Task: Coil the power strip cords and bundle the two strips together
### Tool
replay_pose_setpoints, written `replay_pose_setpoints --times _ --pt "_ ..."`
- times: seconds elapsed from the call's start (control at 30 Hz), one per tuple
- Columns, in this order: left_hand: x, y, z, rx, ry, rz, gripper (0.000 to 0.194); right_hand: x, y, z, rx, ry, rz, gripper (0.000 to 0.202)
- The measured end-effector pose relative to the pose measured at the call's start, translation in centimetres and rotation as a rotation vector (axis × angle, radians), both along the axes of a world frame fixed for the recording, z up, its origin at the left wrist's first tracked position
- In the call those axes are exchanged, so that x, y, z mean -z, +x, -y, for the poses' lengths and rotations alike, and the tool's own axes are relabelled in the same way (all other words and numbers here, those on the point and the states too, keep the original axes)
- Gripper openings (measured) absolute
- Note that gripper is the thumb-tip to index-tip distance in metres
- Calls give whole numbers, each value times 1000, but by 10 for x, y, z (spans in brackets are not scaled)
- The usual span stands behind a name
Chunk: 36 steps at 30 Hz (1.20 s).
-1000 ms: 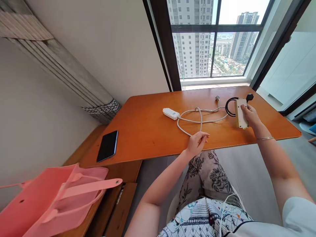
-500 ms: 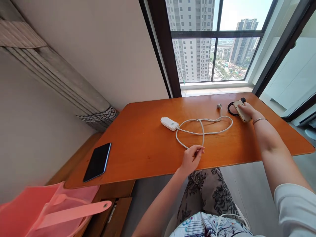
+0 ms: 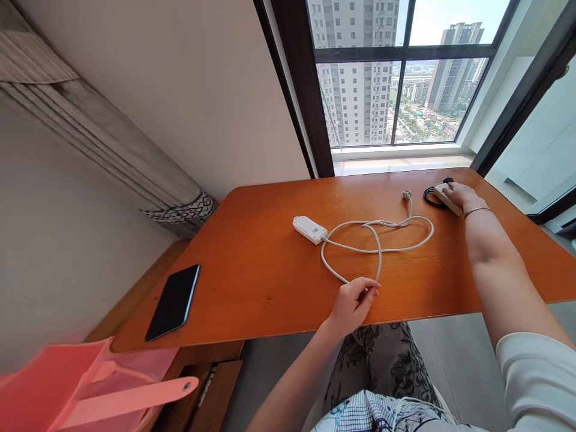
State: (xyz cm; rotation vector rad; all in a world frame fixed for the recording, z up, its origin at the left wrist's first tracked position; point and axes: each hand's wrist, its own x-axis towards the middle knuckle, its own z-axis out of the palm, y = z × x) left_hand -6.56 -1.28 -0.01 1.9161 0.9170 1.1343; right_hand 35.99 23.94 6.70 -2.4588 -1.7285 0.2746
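Our left hand pinches the white cable at the near desk edge, while our right hand grips the beige power strip far right.

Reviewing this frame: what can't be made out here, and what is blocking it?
- Beige power strip, head view: mostly covered by the right hand; sockets unseen.
- Black coiled cord: partly behind that strip and hand.
- White cable: near end hidden under left hand; grip unclear.
- White rectangular adapter: green label too small to read.
- Pink tote bag: cut off by the frame's bottom-left edge.
- Black phone: screen dark.
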Motion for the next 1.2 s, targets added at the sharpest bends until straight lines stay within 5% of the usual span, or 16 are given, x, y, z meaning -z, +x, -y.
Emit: replay_pose_setpoints --times 0.17,0.47,0.77,0.97,1.2 --pt "-1 0 -1 14 -12 -5 18 -2 -12 -1 -48 126 304 47" --pt "0 3 -3 3 -46 -19 18 -3 -37 15 -145 222 309 44" --pt "-1 3 -4 13 -34 -26 19 18 -42 51 -113 315 205 58" --pt "-1 4 -4 7 -25 -23 18 37 -53 91 -210 434 155 47" --pt "1 5 -6 -1 -39 5 18 52 -88 134 -393 503 -263 45"
